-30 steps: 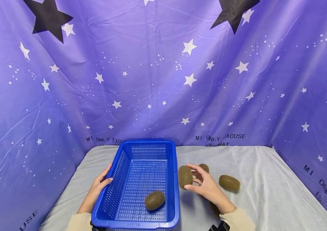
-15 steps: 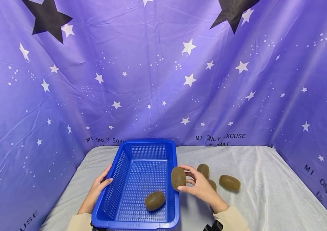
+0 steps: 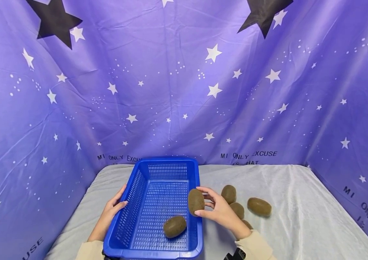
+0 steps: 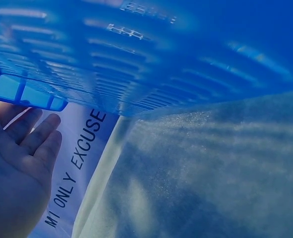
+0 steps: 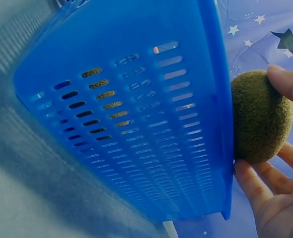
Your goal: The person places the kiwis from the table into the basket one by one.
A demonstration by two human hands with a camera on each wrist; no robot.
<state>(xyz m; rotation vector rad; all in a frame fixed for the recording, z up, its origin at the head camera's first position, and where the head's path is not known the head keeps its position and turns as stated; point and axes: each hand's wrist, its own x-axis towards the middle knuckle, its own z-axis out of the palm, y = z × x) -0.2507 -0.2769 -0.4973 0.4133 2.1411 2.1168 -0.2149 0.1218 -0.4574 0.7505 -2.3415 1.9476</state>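
Right hand grips brown oval kiwifruit at blue plastic basket; left hand, fingers straight, touches it. Likely loading; should lower inside next.

Purple starry curtain behind pale grey cloth.

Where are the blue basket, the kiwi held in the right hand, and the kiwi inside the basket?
Blue basket (image 3: 152, 254): head view, on the front rim.
Held kiwi (image 5: 259, 119): right wrist view, on the middle of its fuzzy side.
Kiwi inside (image 3: 174, 226): head view, on the middle of its upper surface.
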